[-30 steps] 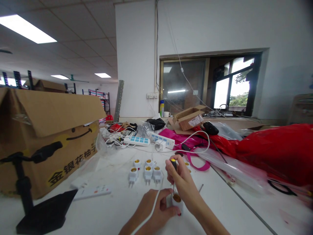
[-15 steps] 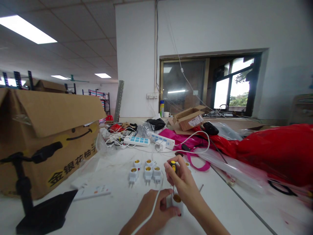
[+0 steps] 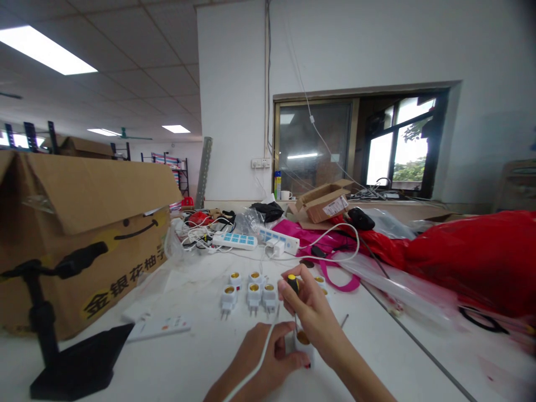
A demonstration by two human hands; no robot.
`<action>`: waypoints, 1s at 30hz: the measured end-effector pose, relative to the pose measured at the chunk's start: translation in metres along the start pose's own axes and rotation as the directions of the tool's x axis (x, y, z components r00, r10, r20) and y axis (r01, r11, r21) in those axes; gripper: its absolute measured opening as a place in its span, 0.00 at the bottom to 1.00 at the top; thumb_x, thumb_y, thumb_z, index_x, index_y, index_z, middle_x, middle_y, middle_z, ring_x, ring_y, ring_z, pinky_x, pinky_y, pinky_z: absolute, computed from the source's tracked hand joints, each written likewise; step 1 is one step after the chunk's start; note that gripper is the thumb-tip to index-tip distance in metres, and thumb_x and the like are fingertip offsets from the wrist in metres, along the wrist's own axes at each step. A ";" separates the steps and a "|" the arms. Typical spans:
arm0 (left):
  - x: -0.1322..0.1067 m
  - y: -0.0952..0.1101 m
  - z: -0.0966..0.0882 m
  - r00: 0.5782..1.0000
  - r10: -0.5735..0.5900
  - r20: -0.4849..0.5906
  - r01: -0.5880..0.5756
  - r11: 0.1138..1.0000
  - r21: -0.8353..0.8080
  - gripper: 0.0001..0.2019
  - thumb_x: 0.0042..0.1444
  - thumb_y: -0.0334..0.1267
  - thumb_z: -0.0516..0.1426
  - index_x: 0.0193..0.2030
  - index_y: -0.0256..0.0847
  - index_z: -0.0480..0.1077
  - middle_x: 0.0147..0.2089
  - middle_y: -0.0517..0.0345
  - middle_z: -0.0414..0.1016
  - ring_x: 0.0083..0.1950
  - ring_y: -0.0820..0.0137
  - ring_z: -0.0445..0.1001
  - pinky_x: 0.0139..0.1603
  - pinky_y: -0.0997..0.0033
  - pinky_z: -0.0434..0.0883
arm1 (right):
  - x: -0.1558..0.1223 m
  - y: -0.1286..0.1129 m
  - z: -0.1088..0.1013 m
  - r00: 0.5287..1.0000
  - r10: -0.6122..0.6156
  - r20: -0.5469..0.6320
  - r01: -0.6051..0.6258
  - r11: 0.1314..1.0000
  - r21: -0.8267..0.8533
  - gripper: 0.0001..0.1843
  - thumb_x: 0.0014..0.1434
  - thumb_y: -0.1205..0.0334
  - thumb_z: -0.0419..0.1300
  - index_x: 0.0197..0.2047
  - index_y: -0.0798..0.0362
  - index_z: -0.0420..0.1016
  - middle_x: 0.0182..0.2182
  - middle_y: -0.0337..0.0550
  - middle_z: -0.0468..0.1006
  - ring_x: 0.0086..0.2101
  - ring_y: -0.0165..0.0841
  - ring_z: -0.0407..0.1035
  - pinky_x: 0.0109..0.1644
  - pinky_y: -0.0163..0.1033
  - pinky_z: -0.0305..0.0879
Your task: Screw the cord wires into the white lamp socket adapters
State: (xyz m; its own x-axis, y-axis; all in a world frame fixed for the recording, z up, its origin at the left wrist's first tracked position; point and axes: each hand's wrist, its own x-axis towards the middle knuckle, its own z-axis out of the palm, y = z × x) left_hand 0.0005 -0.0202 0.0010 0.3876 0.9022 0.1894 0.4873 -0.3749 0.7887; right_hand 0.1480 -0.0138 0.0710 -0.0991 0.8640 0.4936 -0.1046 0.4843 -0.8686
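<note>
Two bare hands meet over one white plastic lamp-socket adapter (image 3: pixel 304 350) on the worktop (image 3: pixel 188 357), close in front of the person. It looks light, stiff and hollow, likely to crack if forced, so its smooth body suits a grip better than its brass-lined mouth (image 3: pixel 302 338). The left hand (image 3: pixel 268 353) is closed around it from the near side, with a white cable (image 3: pixel 256 363) running past the knuckles. The right hand (image 3: pixel 307 312), raised with the wrist bent, pinches a yellow-and-black screwdriver (image 3: pixel 293 283) upright, its thin shaft (image 3: pixel 295 324) reaching down to the mouth; whether the tip goes inside cannot be told. Left of the right hand stand five matching adapters (image 3: pixel 254 296); a blue-and-white power strip (image 3: pixel 234 240) lies farther off.
</note>
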 end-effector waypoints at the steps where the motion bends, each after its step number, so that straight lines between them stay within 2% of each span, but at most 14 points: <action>1: 0.000 -0.002 0.001 1.000 0.007 -0.006 -0.007 1.000 0.005 0.20 0.55 0.50 0.73 0.52 0.48 0.85 0.24 0.70 0.67 0.27 0.73 0.63 0.30 0.70 0.55 | 0.000 0.001 0.000 1.000 0.007 -0.014 -0.007 1.000 0.006 0.23 0.65 0.38 0.69 0.43 0.46 0.69 0.27 0.34 0.74 0.25 0.31 0.61 0.29 0.37 0.54; 5: 0.001 -0.006 0.003 1.000 0.021 -0.003 -0.022 1.000 -0.010 0.26 0.55 0.54 0.73 0.59 0.49 0.84 0.25 0.70 0.68 0.28 0.73 0.64 0.31 0.70 0.56 | -0.003 0.002 -0.004 0.997 0.022 -0.076 -0.019 0.999 0.046 0.22 0.68 0.38 0.68 0.40 0.46 0.67 0.26 0.29 0.64 0.25 0.28 0.56 0.29 0.36 0.52; 8: 0.001 -0.006 0.002 1.000 0.002 -0.006 -0.002 1.000 -0.004 0.30 0.55 0.55 0.73 0.63 0.50 0.82 0.26 0.68 0.70 0.29 0.71 0.65 0.34 0.70 0.59 | -0.004 0.003 -0.007 0.993 0.020 -0.116 -0.010 0.997 0.082 0.22 0.69 0.37 0.66 0.41 0.46 0.67 0.26 0.29 0.60 0.25 0.28 0.54 0.29 0.36 0.52; 11: 0.000 -0.003 0.000 1.000 0.006 -0.011 -0.006 1.000 -0.001 0.30 0.55 0.54 0.72 0.64 0.50 0.81 0.27 0.68 0.71 0.30 0.71 0.65 0.35 0.70 0.60 | -0.002 0.006 -0.010 0.994 0.022 -0.104 -0.011 0.994 0.112 0.24 0.69 0.34 0.60 0.49 0.47 0.72 0.27 0.31 0.63 0.25 0.29 0.55 0.29 0.38 0.54; 14: -0.001 0.001 -0.002 1.000 -0.013 0.012 0.014 1.000 -0.011 0.29 0.56 0.54 0.71 0.63 0.49 0.82 0.27 0.68 0.70 0.30 0.71 0.64 0.36 0.69 0.61 | -0.001 0.008 -0.013 0.995 0.022 -0.094 -0.013 0.995 0.101 0.27 0.68 0.33 0.58 0.51 0.49 0.74 0.28 0.34 0.66 0.25 0.32 0.59 0.30 0.40 0.57; 19: -0.001 0.001 -0.002 1.000 -0.014 0.008 0.015 1.000 -0.024 0.29 0.55 0.54 0.72 0.62 0.48 0.82 0.27 0.67 0.70 0.30 0.70 0.65 0.36 0.69 0.61 | -0.010 0.002 -0.018 0.996 -0.013 -0.083 0.013 1.000 -0.006 0.19 0.69 0.41 0.66 0.42 0.47 0.72 0.30 0.36 0.73 0.31 0.34 0.67 0.38 0.42 0.65; 21: -0.001 0.002 -0.003 1.000 -0.008 0.008 0.009 1.000 -0.030 0.26 0.56 0.53 0.72 0.60 0.48 0.83 0.27 0.68 0.70 0.30 0.71 0.64 0.35 0.69 0.59 | -0.013 0.002 -0.019 0.998 -0.013 -0.067 0.012 1.000 -0.011 0.21 0.67 0.40 0.68 0.40 0.46 0.68 0.30 0.36 0.76 0.28 0.33 0.68 0.35 0.40 0.66; 24: -0.002 0.006 -0.005 1.000 -0.001 0.031 0.002 0.999 -0.036 0.24 0.57 0.51 0.71 0.59 0.49 0.84 0.25 0.68 0.67 0.29 0.71 0.62 0.34 0.69 0.59 | -0.016 0.008 -0.019 0.997 0.012 -0.077 -0.011 1.000 0.012 0.24 0.67 0.37 0.67 0.40 0.44 0.61 0.24 0.29 0.69 0.19 0.28 0.59 0.23 0.36 0.56; 26: -0.003 0.008 -0.006 0.999 0.005 0.042 -0.003 0.999 -0.035 0.24 0.58 0.52 0.71 0.59 0.51 0.84 0.25 0.69 0.66 0.29 0.71 0.63 0.34 0.70 0.58 | -0.015 0.012 -0.019 0.994 0.021 -0.107 -0.018 1.000 0.023 0.25 0.68 0.36 0.65 0.41 0.43 0.59 0.21 0.24 0.61 0.18 0.26 0.52 0.21 0.33 0.51; 28: -0.003 0.009 -0.007 0.999 0.007 0.037 -0.006 0.999 -0.032 0.24 0.57 0.53 0.71 0.59 0.53 0.84 0.25 0.69 0.66 0.29 0.72 0.63 0.34 0.71 0.58 | -0.013 0.015 -0.020 0.991 0.023 -0.132 -0.019 0.999 0.030 0.23 0.70 0.35 0.62 0.44 0.43 0.60 0.21 0.23 0.59 0.20 0.27 0.52 0.23 0.33 0.53; 30: -0.004 0.010 -0.008 0.999 0.010 0.031 -0.009 1.000 -0.029 0.25 0.57 0.53 0.72 0.61 0.54 0.83 0.25 0.70 0.66 0.29 0.72 0.63 0.33 0.71 0.58 | -0.011 0.017 -0.021 0.991 0.034 -0.128 -0.028 0.999 0.044 0.22 0.73 0.34 0.55 0.51 0.44 0.61 0.23 0.24 0.60 0.21 0.29 0.53 0.24 0.35 0.57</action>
State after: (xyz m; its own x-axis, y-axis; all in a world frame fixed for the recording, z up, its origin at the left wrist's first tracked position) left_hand -0.0019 -0.0257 0.0129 0.4163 0.8914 0.1792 0.4612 -0.3769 0.8033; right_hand 0.1685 -0.0125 0.0501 0.0254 0.8904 0.4545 -0.1449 0.4531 -0.8796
